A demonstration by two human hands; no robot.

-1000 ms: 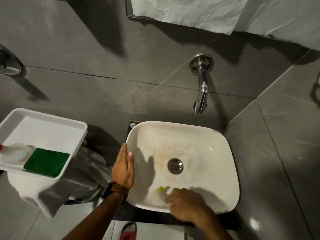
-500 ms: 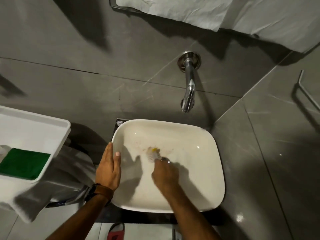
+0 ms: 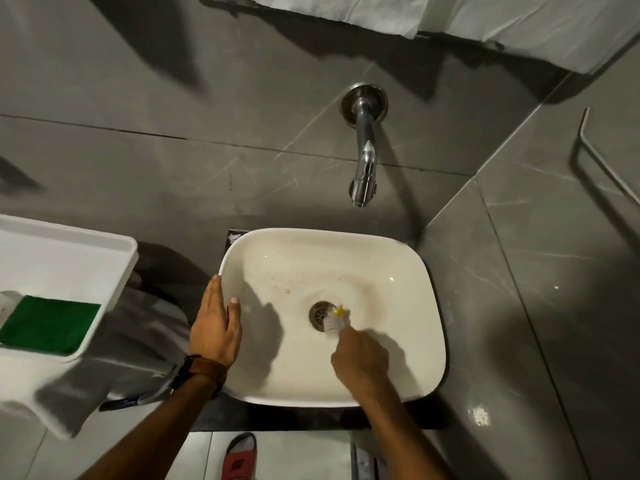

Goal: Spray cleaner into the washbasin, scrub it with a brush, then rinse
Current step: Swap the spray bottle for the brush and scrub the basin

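The white washbasin (image 3: pixel 408 271) sits below a chrome wall tap (image 3: pixel 363 164), with faint reddish stains on its far inner wall. My right hand (image 3: pixel 360 362) is inside the bowl, closed on a small brush (image 3: pixel 335 319) with white bristles and a yellow tip. The brush head lies right next to the metal drain (image 3: pixel 319 315), at its right side. My left hand (image 3: pixel 214 323) rests flat on the basin's left rim, fingers together, thumb over the inner edge. A brown wrist strap shows on that arm.
A white tray (image 3: pixel 114 271) at the left holds a green scouring pad (image 3: pixel 48 323). Grey cloth (image 3: pixel 131 348) hangs beneath it. Grey tiled walls enclose the basin, with a metal rail (image 3: pixel 602 161) at the right. White fabric (image 3: pixel 485 19) hangs above. A red slipper (image 3: pixel 239 455) lies on the floor.
My right hand swept the brush from the basin's near wall up to the left centre, then back to the right beside the drain. The left hand stayed on the rim.
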